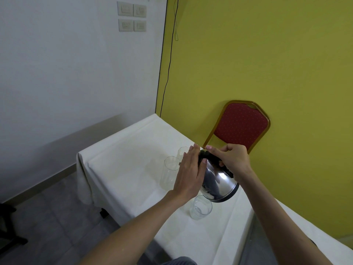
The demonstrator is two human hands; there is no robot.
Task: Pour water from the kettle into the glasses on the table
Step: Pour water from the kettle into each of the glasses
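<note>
A shiny steel kettle (219, 181) with a black lid and handle is lifted off the table and tilted toward the far left. My right hand (232, 159) grips its black handle. My left hand (188, 169) lies flat, fingers together, against the kettle's lid and side. A tall clear glass (169, 175) stands just left of my left hand, and a second tall glass (181, 153) behind it is partly hidden by my fingers. A shorter glass (200, 207) with a little water stands below the kettle's base. Whether water is flowing from the kettle cannot be seen.
The table (133, 169) carries a white cloth and stands in a corner between a white wall and a yellow wall. A red padded chair (240, 125) with a gold frame stands behind the table. A black cable (168, 73) hangs down the wall.
</note>
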